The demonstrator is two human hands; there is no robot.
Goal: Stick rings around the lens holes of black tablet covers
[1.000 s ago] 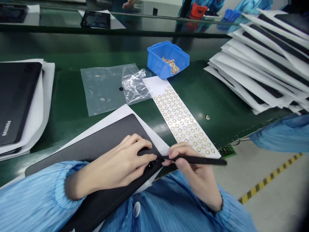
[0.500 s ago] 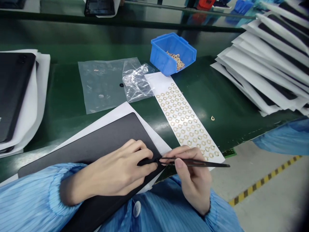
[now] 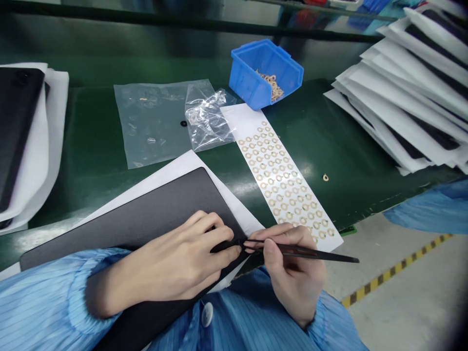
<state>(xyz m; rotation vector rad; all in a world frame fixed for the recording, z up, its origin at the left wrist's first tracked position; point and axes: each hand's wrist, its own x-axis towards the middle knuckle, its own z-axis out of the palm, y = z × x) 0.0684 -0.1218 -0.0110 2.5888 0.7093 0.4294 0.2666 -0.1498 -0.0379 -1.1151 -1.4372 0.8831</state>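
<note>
A black, flat tablet-like panel (image 3: 175,204) lies slantwise on a white sheet (image 3: 224,195) at the bench's near edge. Across its right-hand corner rests my left hand (image 3: 186,261), palm down, index and middle fingers apart around a small dark spot. My right hand (image 3: 294,265) grips black tweezers (image 3: 310,252) between thumb and fingers. Their tips meet the panel's corner beside my left index fingertip. Whether they hold anything is too small to tell. Beyond the right hand, a white strip (image 3: 243,122) carries rows of small tan rings (image 3: 272,180).
A blue bin (image 3: 243,80) of loose tan rings stands behind the strip. Clear plastic bags (image 3: 157,122) lie left of it, with a black ring (image 3: 183,124) on them. One loose ring (image 3: 325,178) lies rightward. Paper-interleaved black panels (image 3: 402,107) are stacked right; another device (image 3: 20,122) sits left.
The tweezers' rear end has swung slightly down and right with my right hand, while their tips stay at the corner. My left hand keeps its place on the panel. The view has shifted slightly.
</note>
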